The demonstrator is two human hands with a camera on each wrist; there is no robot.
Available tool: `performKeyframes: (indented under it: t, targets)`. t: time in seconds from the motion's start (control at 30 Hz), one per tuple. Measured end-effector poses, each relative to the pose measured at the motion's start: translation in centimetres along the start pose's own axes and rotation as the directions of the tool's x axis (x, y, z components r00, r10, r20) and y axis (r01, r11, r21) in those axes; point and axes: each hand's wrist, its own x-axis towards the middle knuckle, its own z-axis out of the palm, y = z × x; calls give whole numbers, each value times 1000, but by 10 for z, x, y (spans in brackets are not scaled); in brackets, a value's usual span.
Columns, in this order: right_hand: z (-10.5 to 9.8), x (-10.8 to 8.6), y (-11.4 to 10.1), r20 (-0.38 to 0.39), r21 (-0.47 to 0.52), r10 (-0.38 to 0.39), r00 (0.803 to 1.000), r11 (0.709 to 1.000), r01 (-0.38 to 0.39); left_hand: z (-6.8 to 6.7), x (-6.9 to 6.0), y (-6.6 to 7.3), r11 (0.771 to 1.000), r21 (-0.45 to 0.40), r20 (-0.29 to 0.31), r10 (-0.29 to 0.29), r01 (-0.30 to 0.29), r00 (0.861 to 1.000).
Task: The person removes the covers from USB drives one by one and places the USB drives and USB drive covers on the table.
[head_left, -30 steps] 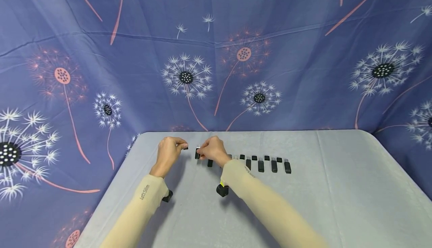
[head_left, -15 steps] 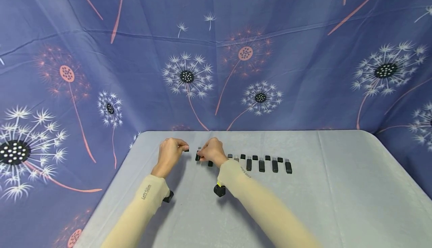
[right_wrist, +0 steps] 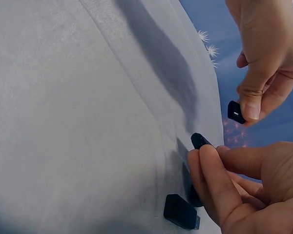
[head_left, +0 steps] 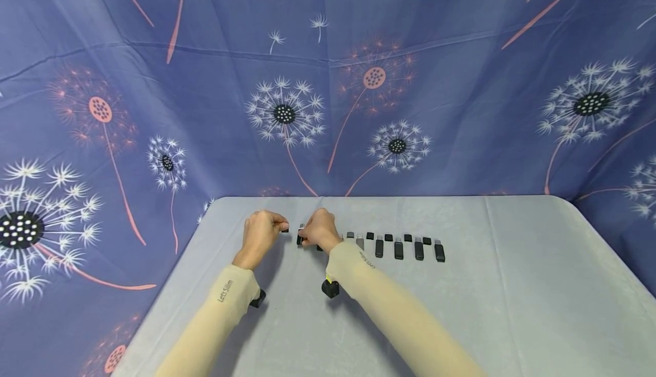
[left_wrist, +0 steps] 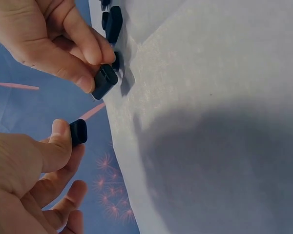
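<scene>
My left hand (head_left: pixel 258 237) pinches a small black USB drive cap (left_wrist: pixel 78 132) between thumb and index finger. To its right, my right hand (head_left: pixel 320 229) pinches a black USB flash drive (head_left: pixel 300 236) by its sides, metal plug pointing to the back. Cap and drive are apart, with a short gap between them. Both are held above the table, as the right wrist view shows with the cap (right_wrist: pixel 235 112) and the drive (right_wrist: pixel 199 141). Another uncapped flash drive (right_wrist: pixel 180 212) lies on the table under my right hand, partly hidden in the head view.
A row of uncapped flash drives (head_left: pixel 398 249) lies to the right, plugs toward the back. Several loose caps (head_left: pixel 389 237) lie just behind them. The grey cloth-covered table (head_left: pixel 461 320) meets a blue dandelion-print curtain (head_left: pixel 328 109) at its back edge.
Both hands keep hold of the cap and the flash drive, almost in place. My right forearm has shifted slightly left, and the head view has tilted a little.
</scene>
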Motion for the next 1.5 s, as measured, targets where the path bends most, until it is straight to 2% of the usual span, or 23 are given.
performKeyframes:
  t: [0.47, 0.73, 1.0, 1.27, 1.5]
  targets:
    - [6, 5, -1, 7, -33, 35, 999, 999, -35, 2, -1, -1, 1000, 7, 2, 4, -4, 1000]
    - [9, 5, -3, -36, -73, 63, 997, 995, -66, 2, -2, -1, 1000, -3, 11, 2, -2, 1000]
    - [7, 5, 0, -35, -98, -12, 999, 995, 8, 5, 3, -2, 1000, -2, 8, 30, -30, 1000]
    - [9, 5, 1, -27, -65, -13, 1000, 998, 11, 4, 3, -3, 1000, 7, 23, 24, -24, 999]
    - [10, 5, -1, -36, -88, 5, 999, 996, -8, 5, 5, -5, 999, 3, 30, 37, -37, 999]
